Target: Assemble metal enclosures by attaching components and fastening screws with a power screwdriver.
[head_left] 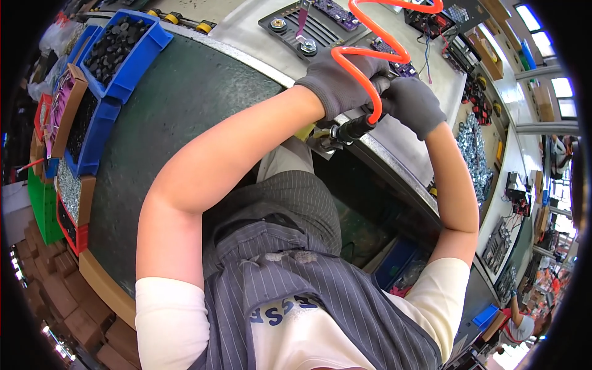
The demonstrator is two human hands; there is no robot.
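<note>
Both my hands wear grey knit gloves and meet over the near edge of the metal work surface (425,148). My left hand (345,80) is closed, its fingertips hidden on the far side. Beside it my right hand (413,106) is closed around a dark part between the two hands, mostly covered. Just below them is a black cylindrical air tool (356,129), with an orange coiled air hose (404,52) running into its end. Past my left hand lies a slotted dark metal plate (293,31) with large nuts and a purple strip on it.
Blue bins (126,52) of black parts stand on the left of the green bench mat (179,92), near a cardboard box (65,111). Circuit boards (336,13) lie at the back. A pile of shiny metal parts (473,154) is on the right. Another person (518,324) is far right.
</note>
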